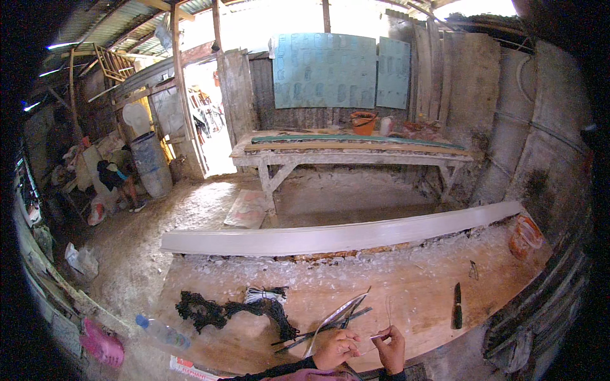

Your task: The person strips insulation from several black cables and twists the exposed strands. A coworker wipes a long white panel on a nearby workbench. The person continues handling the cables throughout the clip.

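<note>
Near the front edge of the wooden worktable, my left hand [337, 349] is closed with curled fingers on a thin pale strand [367, 351] that runs across to my right hand [389, 350]. My right thumb and fingers pinch the strand's other part, where a short white piece shows at the fingertips. A fine wire-like length rises above them. Beside my left hand lie flat black and silver strips [343, 315], crossing one another. Farther left are bundles of black cord [200, 310] and a white bundle [264, 294]. A black-handled knife [457, 308] lies to the right.
A long white moulding [330, 240] spans the table's far side, with white flakes along it. An orange container [525, 237] lies at the far right. A plastic bottle [162, 331] is at left. Beyond stands a bench [356, 156] with an orange bucket [363, 123]; a person [115, 175] bends at far left.
</note>
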Tool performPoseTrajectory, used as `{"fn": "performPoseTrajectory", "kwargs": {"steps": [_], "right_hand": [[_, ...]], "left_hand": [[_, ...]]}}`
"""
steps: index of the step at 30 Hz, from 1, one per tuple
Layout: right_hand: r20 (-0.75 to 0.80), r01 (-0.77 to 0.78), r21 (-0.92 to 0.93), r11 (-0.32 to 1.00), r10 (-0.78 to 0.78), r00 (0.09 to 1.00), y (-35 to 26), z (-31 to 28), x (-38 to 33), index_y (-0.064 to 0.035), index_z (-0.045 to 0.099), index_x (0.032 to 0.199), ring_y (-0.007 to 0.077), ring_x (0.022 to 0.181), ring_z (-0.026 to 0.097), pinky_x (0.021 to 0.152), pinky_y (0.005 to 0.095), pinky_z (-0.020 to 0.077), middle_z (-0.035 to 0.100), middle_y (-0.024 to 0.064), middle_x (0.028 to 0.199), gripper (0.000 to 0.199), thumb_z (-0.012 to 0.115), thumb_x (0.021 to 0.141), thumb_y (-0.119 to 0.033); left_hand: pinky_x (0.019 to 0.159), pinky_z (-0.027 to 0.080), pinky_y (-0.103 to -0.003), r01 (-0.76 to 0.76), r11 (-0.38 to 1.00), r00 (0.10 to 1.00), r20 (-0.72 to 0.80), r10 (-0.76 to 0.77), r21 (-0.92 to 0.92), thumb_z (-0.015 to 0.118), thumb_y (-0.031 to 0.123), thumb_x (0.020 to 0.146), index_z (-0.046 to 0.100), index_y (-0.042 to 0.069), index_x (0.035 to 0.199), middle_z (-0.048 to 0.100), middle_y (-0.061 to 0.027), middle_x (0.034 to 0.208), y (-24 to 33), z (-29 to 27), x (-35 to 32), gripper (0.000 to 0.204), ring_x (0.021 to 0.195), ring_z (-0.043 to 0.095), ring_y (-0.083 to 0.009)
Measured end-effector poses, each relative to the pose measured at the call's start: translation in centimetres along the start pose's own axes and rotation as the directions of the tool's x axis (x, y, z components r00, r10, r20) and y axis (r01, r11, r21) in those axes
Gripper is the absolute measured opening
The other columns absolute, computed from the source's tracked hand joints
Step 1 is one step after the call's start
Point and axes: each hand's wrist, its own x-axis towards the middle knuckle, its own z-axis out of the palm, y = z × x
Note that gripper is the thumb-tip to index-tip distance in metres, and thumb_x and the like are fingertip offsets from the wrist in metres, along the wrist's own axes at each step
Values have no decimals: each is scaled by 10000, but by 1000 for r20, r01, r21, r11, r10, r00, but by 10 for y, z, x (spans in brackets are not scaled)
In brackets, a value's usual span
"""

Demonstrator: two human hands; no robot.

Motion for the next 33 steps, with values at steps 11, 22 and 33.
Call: {"fn": "performPoseTrajectory", "kwargs": {"steps": [11,22,33], "right_hand": [[-46,4,-18,1000,-5,999,35,5,9,-11,608,784,120,653,506,614,242,409,599,69,763,50,591,737,-8],[-149,92,-204,975,-124,981,49,-6,2,-26,536,690,146,777,512,678,267,416,535,69,777,172,702,670,-69],[94,47,265,963,-74,993,7,33,-18,-5,596,738,162,795,543,724,265,415,585,84,833,85,667,702,-37]], "left_hand": [[798,414,-292,263,770,906,423,10,-582,577,95,805,559,19,800,367,-46,1035,-31,41,-17,78,898,484,-127],[813,415,-327,202,969,979,61,-195,-141,677,149,722,656,57,781,543,-85,1002,-17,-32,13,111,931,522,-213],[467,485,-212,472,625,641,-244,-728,-622,671,98,724,576,23,823,504,-74,949,-59,-27,8,157,684,565,-112]]}}
